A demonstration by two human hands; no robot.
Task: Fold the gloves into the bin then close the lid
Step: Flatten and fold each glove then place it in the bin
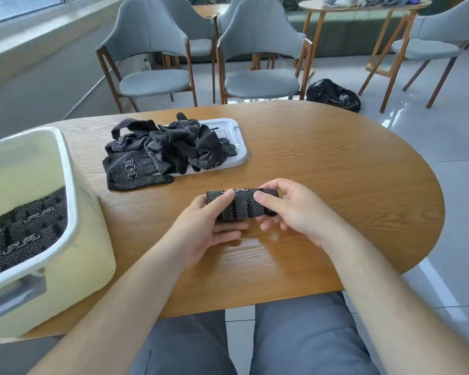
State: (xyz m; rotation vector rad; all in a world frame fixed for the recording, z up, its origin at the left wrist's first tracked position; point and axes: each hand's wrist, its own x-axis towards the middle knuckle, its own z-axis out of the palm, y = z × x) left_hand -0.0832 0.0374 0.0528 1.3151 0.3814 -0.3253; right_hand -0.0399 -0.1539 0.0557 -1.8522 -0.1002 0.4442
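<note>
Task partly done. Folded gloves (25,228) lie in the bin (73,212) at left. Left hand (209,220) and right hand (293,209) pinch a folded glove (241,205) above the counter (336,169). A pile (163,147) remains unfolded on the lid (233,131); the bin is not yet closed.

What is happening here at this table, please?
A person sits at the wooden table and holds a folded black dotted glove with both hands: the left hand grips its left end and the right hand grips its right end. More loose gloves lie in a pile on the white lid, some spilling onto the table. The open bin stands at the left and already holds several folded gloves.
</note>
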